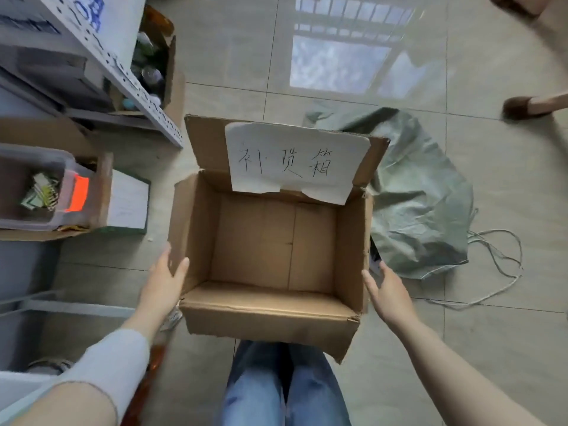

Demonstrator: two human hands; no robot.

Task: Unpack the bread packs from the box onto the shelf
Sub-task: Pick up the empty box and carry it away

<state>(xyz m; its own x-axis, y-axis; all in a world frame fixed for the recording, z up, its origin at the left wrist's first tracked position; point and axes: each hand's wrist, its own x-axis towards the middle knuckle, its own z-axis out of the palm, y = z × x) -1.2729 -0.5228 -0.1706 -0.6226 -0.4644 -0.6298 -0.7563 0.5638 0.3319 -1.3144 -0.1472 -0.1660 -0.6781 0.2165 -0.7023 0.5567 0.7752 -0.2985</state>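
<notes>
An open cardboard box [196, 229] stands on the tiled floor in front of my legs. Its inside is bare cardboard; no bread packs show in it. A white paper sheet [295, 161] with handwritten characters is stuck to its raised far flap. My left hand [164, 281] rests against the box's left wall near the front corner, thumb over the rim, fingers on the outside. My right hand [388, 295] is flat beside the box's right wall, fingers straight, touching or nearly touching it. The grey metal shelf [135, 87] rises at the upper left.
A clear plastic bin [58, 167] with an orange label sits in a carton at left. Another carton [173, 84] of bottles stands under the shelf. A green woven sack [421, 195] with loose string lies right of the box. Another person's feet [522, 107] are at upper right.
</notes>
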